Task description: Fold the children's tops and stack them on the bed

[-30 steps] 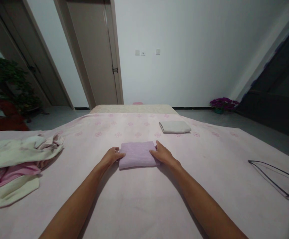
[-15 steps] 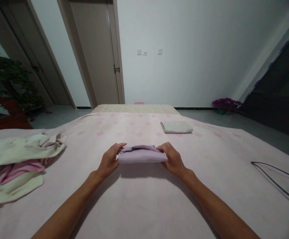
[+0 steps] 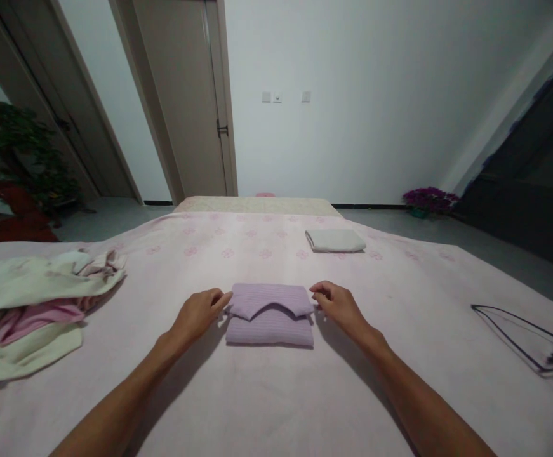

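A lilac, finely striped garment (image 3: 270, 331) lies folded into a flat rectangle on the pink flowered bedspread (image 3: 266, 400). Its upper layer ends in two points with a curved gap between them. At its left edge is my left hand (image 3: 203, 312), thumb and fingers slightly apart, the tips touching or nearly touching the fabric. My right hand (image 3: 339, 306) hovers just off the right edge with loosely bent fingers and nothing in them. Part of each hand's fingers is hidden from above.
Rumpled cream and pink clothes (image 3: 33, 304) are heaped at the left. A folded pale grey cloth (image 3: 336, 240) lies farther back, right of centre. On the right is a black hanger (image 3: 519, 324). Beyond the bed are a door (image 3: 181, 101) and purple flowers (image 3: 429, 199).
The folded garment, held up edge-on between both hands before, now lies flat on the bedspread. Both hands have loosened from its sides, the right one moving slightly outward.
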{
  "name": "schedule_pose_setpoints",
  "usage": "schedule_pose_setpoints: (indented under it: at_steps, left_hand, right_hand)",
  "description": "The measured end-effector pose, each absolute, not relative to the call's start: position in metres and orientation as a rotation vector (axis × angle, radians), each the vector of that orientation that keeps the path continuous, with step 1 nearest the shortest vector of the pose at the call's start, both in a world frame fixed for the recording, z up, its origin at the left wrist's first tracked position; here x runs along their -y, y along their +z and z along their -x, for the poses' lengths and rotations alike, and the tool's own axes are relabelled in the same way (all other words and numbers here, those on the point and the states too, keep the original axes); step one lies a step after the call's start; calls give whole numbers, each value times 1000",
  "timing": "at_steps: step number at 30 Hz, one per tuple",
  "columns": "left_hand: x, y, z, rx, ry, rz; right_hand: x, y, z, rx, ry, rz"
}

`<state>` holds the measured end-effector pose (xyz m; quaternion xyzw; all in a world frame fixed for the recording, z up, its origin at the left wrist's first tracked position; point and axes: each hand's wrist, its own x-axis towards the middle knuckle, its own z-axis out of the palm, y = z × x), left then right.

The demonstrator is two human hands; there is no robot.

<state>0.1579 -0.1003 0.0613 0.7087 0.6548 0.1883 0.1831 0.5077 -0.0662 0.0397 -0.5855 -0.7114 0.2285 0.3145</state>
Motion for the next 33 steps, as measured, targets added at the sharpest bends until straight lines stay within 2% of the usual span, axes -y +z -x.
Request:
schedule_pose_setpoints:
  at_steps: [5, 8, 14, 17, 19, 22, 25, 30, 33]
  left_hand:
    - [93, 68, -173, -1989, 262, -2099]
    - [88, 68, -176, -2045, 160, -2078]
    - [84, 63, -178, -2024, 163, -2045]
    - [83, 66, -177, -2025, 289, -2027]
    - [82, 70, -176, -1963, 456, -1957]
    - [80, 73, -174, -1705, 740, -1613]
    - [83, 59, -171, -1461, 837, -1270]
    - [91, 18, -162, -1478, 672, -1274]
    - [92, 8, -157, -1521, 720, -1404]
  right_hand:
    - [74, 58, -491, 2090, 460, 1814]
    - [76, 64, -483, 2112, 483, 1903]
    - [67, 55, -476, 2062, 492, 1861]
    - [63, 48, -476, 1956, 640, 1750]
    - [62, 45, -476, 1775, 865, 1669]
    - [65, 42, -476, 1385, 1234, 1503]
    - [73, 37, -476, 1122, 1445, 1382]
    - [86, 24, -478, 1195, 1434, 1513]
    - [85, 17, -479, 1291, 1383, 1502]
